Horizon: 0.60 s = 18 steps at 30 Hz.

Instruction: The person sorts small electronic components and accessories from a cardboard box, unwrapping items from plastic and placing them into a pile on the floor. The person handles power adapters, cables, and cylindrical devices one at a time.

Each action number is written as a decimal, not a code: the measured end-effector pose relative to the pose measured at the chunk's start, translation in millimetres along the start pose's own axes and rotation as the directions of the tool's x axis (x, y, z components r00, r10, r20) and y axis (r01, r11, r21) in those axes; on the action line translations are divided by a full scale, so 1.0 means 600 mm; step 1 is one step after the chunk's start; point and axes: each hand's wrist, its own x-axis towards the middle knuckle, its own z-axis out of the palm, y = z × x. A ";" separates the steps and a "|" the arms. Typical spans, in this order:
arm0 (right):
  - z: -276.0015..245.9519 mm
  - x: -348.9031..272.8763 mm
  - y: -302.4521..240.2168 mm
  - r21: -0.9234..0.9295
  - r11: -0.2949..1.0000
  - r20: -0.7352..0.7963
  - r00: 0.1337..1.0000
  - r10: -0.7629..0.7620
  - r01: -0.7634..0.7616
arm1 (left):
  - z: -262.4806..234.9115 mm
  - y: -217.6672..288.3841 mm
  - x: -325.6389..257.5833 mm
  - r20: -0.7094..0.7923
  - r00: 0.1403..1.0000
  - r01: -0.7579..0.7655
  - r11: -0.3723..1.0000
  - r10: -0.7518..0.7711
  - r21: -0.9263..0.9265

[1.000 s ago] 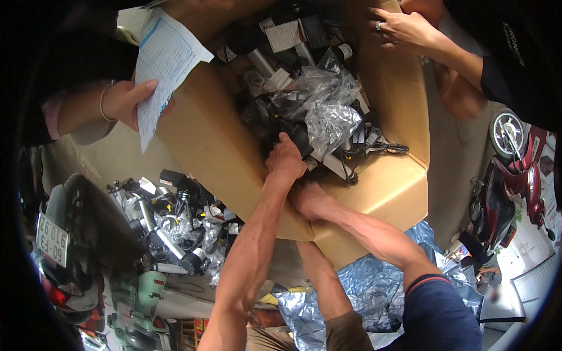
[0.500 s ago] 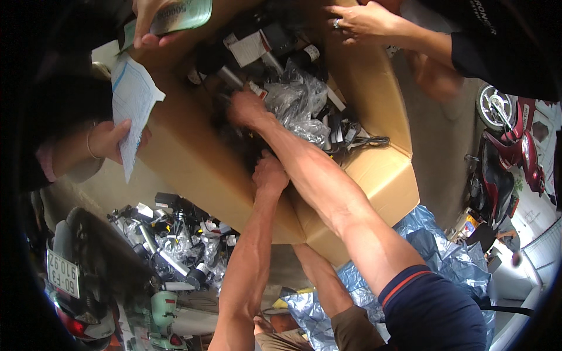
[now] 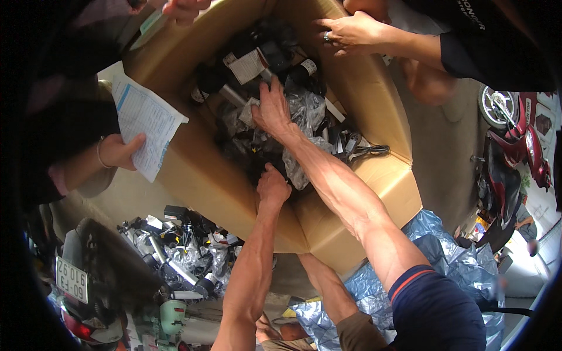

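A large cardboard box (image 3: 363,175) stands before me, holding black power adapters, cables, silver tubes and parts in clear plastic. My right hand (image 3: 274,111) reaches deep into it, fingers stretched apart over a clear plastic-wrapped piece (image 3: 248,114). Beside its fingertips lies a white paper label (image 3: 246,66). Closer to me, my left hand (image 3: 273,184) is at the box's near-left inner wall with its fingers curled. Dark parts surround it, and whatever it grips is hidden. Crumpled clear plastic (image 3: 307,111) fills the space right of my right hand.
A person's hand at left holds a printed sheet (image 3: 149,123); another person's hand (image 3: 354,34) rests at the box's far-right flap. Similar parts (image 3: 181,251) are heaped on the floor at left. Blue-silver plastic sheeting (image 3: 421,245) lies at right; motorbikes (image 3: 515,146) stand around.
My right hand has moved up and right, its fingers now spread. My left hand has shifted slightly down. At upper left, the banknote-holding hand has drawn back, and the printed sheet has turned toward me.
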 end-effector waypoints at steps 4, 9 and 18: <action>-0.010 0.050 0.008 -0.282 0.952 0.016 0.992 0.126 -0.116 | 0.003 -0.014 0.014 -0.027 0.999 -0.025 1.000 0.026 0.015; -0.080 0.057 0.043 -0.282 0.957 0.122 0.986 0.113 -0.074 | 0.021 0.006 -0.010 -0.257 0.963 -0.120 0.980 0.076 -0.162; -0.146 -0.153 0.141 -0.559 0.787 0.145 0.965 -0.218 0.262 | 0.099 -0.039 -0.363 -0.707 0.669 -0.670 0.597 0.229 -0.441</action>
